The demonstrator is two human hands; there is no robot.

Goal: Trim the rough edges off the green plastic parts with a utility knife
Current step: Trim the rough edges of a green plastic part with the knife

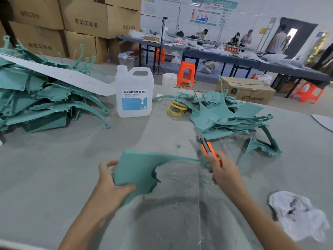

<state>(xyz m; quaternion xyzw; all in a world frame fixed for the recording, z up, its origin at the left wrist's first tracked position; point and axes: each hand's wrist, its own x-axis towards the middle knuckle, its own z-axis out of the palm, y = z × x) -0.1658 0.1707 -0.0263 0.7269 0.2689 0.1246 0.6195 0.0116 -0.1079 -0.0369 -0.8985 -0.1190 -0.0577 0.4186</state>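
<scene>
Clear plastic jug (134, 92), mid table: white-and-blue label reads "DEXCON" in bold black w/ small blue logo; lines below too small to read. Cardboard box (252, 94) on floor, far right: "DIY" + Chinese chars. Red sign (231, 49) on far table: white chars "不合格区". Stacked cartons (86, 20), far left: dark Chinese print, blurred. Wall poster (210, 11), far: text unreadable.

Cardboard boxes (81, 18) are towering back left, and long dark tables (225, 59) are running along a white wall (255, 18) hung with posters (212, 13). Orange stools (186, 73) are sitting on the floor (207, 77), and daylight is pouring through a doorway (292, 36).
</scene>
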